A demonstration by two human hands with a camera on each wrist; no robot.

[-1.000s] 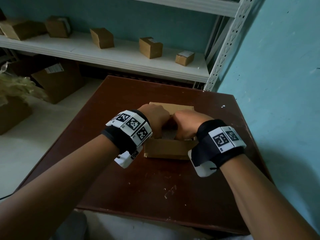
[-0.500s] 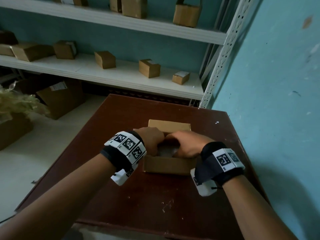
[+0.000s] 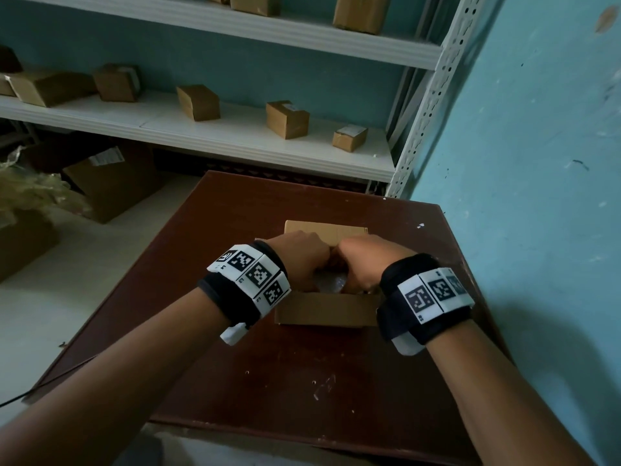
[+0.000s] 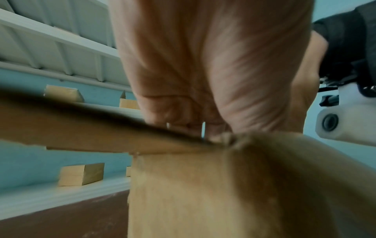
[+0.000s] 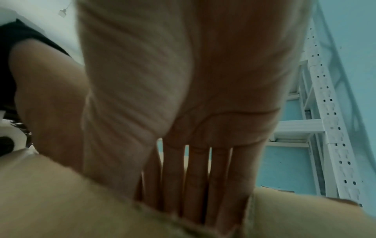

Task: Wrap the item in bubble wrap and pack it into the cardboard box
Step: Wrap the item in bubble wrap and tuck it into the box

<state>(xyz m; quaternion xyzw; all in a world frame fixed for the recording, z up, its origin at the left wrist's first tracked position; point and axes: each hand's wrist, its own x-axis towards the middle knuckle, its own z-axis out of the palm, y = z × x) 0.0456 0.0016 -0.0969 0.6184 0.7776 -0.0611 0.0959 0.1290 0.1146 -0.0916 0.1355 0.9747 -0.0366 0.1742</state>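
Note:
An open cardboard box [image 3: 322,311] stands in the middle of the brown table [image 3: 268,381]. Both hands reach down into it from above, knuckles nearly touching. Between them a patch of the bubble-wrapped item [image 3: 331,283] shows inside the box. My left hand [image 3: 302,260] enters on the left side. In the left wrist view the box flap [image 4: 101,133] hides the fingers of that hand [image 4: 203,80]. My right hand [image 3: 366,264] enters on the right. In the right wrist view its fingers [image 5: 197,177] run straight down behind the box wall [image 5: 61,201], tips hidden.
A white shelf rack [image 3: 235,136] with several small cardboard boxes stands behind the table. A blue wall [image 3: 537,196] runs close along the table's right edge. Larger boxes [image 3: 111,183] sit on the floor at the left.
The head view has tilted up, showing more shelf. Both hands stay in the box, and their knuckles have drawn closer together over the wrapped item.

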